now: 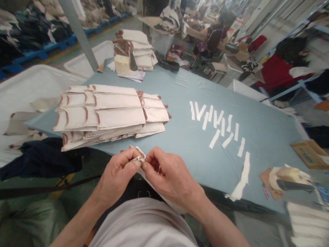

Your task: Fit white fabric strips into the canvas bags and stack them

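My left hand (119,173) is closed, its thumb and fingers pinching the edge of a cream fabric piece (140,158) close to my body. Beside it, my right hand (169,173) pinches the same piece with thumb and forefinger. The fabric's lower part hangs below my right hand, largely hidden by it. Just beyond my hands lie stacked cream fabric pieces with brown edges (118,106). To the right, several short white strips (214,140) are spread over the blue-covered table (177,137). A longer white strip (243,178) reaches the table's near edge.
Another fabric stack (138,51) stands at the table's far end, behind a yellowish block (125,65). At right are a cardboard box (311,154) and a roll with a dark handle (290,180). White bins (31,89) flank the left side. A person (205,41) sits in the background.
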Demonstrator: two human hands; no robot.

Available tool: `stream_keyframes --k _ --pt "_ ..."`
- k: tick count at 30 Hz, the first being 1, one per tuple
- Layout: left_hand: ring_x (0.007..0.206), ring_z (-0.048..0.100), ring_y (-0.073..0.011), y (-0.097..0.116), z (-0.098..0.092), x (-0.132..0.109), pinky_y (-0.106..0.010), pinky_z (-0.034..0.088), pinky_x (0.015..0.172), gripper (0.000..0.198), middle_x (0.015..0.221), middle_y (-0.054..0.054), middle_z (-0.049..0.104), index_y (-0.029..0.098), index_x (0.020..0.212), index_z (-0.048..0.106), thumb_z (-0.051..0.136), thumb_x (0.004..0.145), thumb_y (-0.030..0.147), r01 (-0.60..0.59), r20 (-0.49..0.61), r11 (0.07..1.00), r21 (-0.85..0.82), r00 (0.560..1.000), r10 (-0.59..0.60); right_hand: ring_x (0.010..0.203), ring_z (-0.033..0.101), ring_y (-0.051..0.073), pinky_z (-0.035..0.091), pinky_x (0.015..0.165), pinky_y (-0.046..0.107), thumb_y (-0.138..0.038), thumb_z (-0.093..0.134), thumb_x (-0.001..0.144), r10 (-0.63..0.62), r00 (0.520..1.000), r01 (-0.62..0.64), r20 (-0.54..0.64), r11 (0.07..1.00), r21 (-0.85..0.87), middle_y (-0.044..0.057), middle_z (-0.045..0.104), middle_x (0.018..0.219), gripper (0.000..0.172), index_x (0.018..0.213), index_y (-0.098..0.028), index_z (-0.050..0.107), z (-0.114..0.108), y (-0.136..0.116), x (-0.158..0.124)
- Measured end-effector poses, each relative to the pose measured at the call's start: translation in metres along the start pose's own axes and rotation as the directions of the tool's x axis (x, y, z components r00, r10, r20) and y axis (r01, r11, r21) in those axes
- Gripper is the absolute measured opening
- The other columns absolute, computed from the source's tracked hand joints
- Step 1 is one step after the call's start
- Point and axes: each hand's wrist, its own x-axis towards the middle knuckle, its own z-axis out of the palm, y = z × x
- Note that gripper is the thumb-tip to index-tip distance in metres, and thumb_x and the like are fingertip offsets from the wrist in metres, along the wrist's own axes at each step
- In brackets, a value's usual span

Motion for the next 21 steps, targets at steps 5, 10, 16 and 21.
stream_keyframes --k 5,10,16,21 --pt "0.066 0.051 -0.0173 0.004 0.009 0.000 -0.030 0.044 0.066 0.030 0.066 0.002 0.057 0.023 0.065 0.056 0.051 0.093 0.034 0.001 -0.085 0.999 0.033 0.996 0.002 0.061 0.058 0.014 0.036 0.062 0.026 -0.030 0.060 0.092 0.000 0.998 -0.003 -0.061 0.999 -0.047 -0.001 0.068 0.073 0.009 0.088 -0.023 0.059 0.010 0.001 -0.004" --pt "0.060 0.047 -0.0166 0.005 0.015 0.000 -0.030 0.040 0.060 0.036 0.060 0.003 0.051 0.024 0.060 0.049 0.049 0.092 0.039 0.059 -0.137 0.989 0.134 0.990 -0.040 0.064 0.061 0.015 0.039 0.065 0.027 -0.034 0.060 0.092 0.031 0.997 -0.034 -0.067 0.998 -0.046 -0.001 0.069 0.074 0.012 0.087 -0.023 0.057 0.013 0.003 -0.005" --pt "0.057 0.047 -0.0158 0.003 0.010 0.003 -0.029 0.041 0.058 0.036 0.057 0.003 0.053 0.023 0.058 0.053 0.054 0.091 0.037 0.027 -0.111 0.986 0.163 0.994 -0.009 0.067 0.064 0.015 0.042 0.067 0.027 -0.036 0.059 0.093 0.058 0.997 -0.058 -0.055 0.998 0.005 -0.001 0.069 0.074 0.014 0.085 -0.024 0.057 0.013 0.006 -0.006" --pt "0.060 0.056 -0.0163 0.002 0.009 -0.001 -0.028 0.045 0.062 0.032 0.063 0.002 0.064 0.022 0.064 0.066 0.060 0.093 0.032 -0.069 -0.151 0.977 0.204 0.983 0.101 0.072 0.069 0.016 0.043 0.071 0.028 -0.032 0.061 0.092 0.043 0.994 -0.050 -0.102 0.996 -0.068 -0.001 0.074 0.079 0.009 0.090 -0.023 0.062 0.012 0.009 -0.006"
